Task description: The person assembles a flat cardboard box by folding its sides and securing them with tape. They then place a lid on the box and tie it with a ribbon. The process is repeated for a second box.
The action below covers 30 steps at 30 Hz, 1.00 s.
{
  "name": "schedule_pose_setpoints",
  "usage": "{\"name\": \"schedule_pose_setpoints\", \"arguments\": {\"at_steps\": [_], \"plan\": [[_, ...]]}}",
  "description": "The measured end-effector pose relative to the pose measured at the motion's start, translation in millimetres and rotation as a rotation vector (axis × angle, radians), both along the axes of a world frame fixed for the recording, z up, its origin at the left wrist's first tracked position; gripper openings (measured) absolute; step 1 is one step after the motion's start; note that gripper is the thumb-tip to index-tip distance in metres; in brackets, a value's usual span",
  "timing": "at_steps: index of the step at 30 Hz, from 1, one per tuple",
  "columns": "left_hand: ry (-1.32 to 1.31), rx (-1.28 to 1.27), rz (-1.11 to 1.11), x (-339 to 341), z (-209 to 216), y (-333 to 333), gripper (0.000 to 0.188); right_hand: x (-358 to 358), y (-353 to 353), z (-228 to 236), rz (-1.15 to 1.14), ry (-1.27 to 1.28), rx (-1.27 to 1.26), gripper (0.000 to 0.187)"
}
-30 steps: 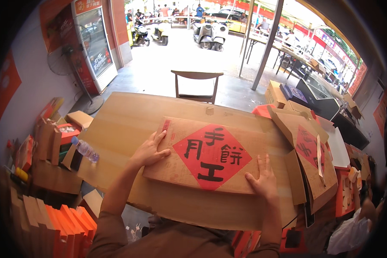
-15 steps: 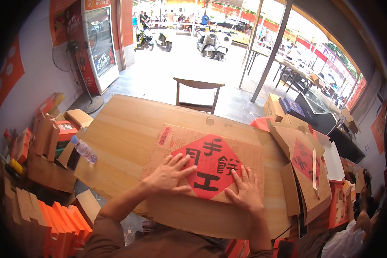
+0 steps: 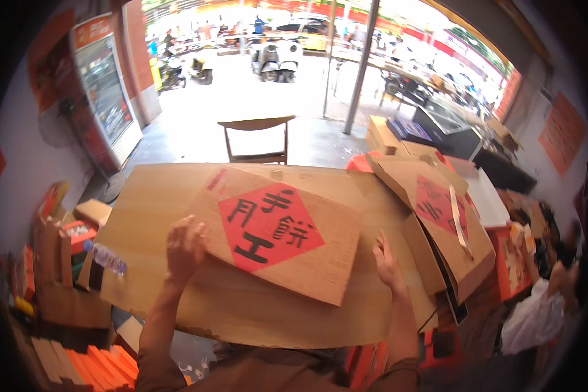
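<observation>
A flat brown cardboard box (image 3: 336, 242) lies turned at an angle on the wooden table. Its top bears a red paper diamond (image 3: 242, 222) with black brushed characters. My left hand (image 3: 185, 247) is raised beside the box's left end, fingers loosely apart and somewhat blurred; whether it touches the cardboard I cannot tell. Off the box's right end, with a gap between, my right hand (image 3: 389, 264) is held edge-on, fingers stretched and holding nothing.
Another box with a red diamond (image 3: 464, 242) leans at the table's right side. A plastic bottle (image 3: 111, 259) is by the left edge of the wooden table (image 3: 150, 196). Beyond stands a chair (image 3: 256, 138). Orange box pieces (image 3: 104, 366) are stacked at lower left.
Both hands have lifted off the box top and moved apart to its two ends. The box has turned clockwise, its right end now nearer me. My view has shifted right.
</observation>
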State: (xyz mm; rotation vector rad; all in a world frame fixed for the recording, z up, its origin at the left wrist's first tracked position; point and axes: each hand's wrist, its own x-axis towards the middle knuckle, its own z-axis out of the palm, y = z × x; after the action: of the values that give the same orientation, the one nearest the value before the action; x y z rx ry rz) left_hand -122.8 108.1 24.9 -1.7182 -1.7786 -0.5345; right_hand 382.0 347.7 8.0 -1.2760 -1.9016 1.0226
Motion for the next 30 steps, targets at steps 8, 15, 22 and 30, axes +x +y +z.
{"name": "schedule_pose_setpoints", "arguments": {"at_steps": [8,15,22,30], "plan": [[-0.162,-0.316,-0.553,139.5,28.1,25.0,0.07,-51.2,125.9,-81.7,0.041,0.038,0.219,0.057],[0.018,-0.196,-0.494,95.4,-5.6,31.4,0.071,-91.9,69.9,-6.6,0.052,0.463,-0.139,0.055],[-0.244,-0.1,-0.385,76.0,3.3,15.3,0.074,-82.8,72.3,24.0,0.457,0.406,-0.585,0.055],[-1.385,0.207,-0.016,70.4,-28.9,-15.5,0.08,-96.7,59.9,30.2,0.531,0.393,-0.579,0.069]]}}
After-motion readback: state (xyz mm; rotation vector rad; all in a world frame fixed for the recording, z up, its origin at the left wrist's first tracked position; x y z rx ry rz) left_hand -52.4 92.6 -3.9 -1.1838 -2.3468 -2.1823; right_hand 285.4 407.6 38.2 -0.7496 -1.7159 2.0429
